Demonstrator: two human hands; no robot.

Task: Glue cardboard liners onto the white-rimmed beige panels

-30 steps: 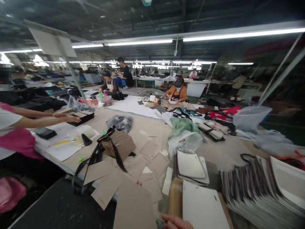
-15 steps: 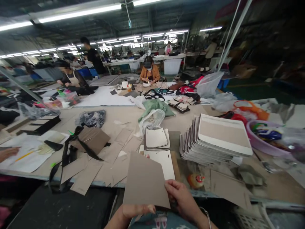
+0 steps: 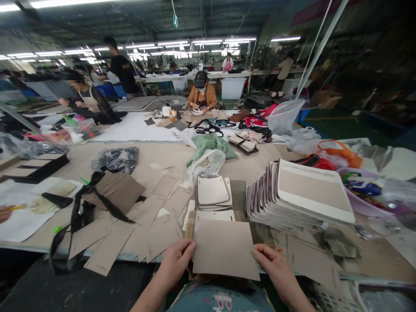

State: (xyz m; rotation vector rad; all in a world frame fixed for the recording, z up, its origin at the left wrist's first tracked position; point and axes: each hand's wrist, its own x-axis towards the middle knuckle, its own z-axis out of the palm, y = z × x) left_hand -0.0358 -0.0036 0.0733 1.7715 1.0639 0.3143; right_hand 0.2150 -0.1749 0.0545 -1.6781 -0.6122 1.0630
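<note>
A flat grey-brown cardboard sheet (image 3: 225, 248) is held level at the table's near edge, one side in each hand. My left hand (image 3: 175, 260) pinches its left edge between thumb and fingers. On the opposite edge my right hand (image 3: 271, 262) has a similar pinch. The sheet covers most of a white panel (image 3: 216, 215) lying beneath; I cannot tell whether the two touch. Just beyond lies a short pile of white panels with rounded corners (image 3: 212, 190). To the right leans a tall stack of white-bordered panels (image 3: 312, 190).
Loose cardboard pieces (image 3: 162, 232) and a strapped cardboard bundle (image 3: 113, 195) with black straps lie to the left. A purple basin (image 3: 367, 201) stands far right. Across the table a person in an orange top (image 3: 202, 97) works; another person's hand (image 3: 4, 213) shows at far left.
The cardboard sheet has gone from tilted to flat over the white panel. My left hand has moved from its near edge to its left edge; my right hand has shifted slightly right.
</note>
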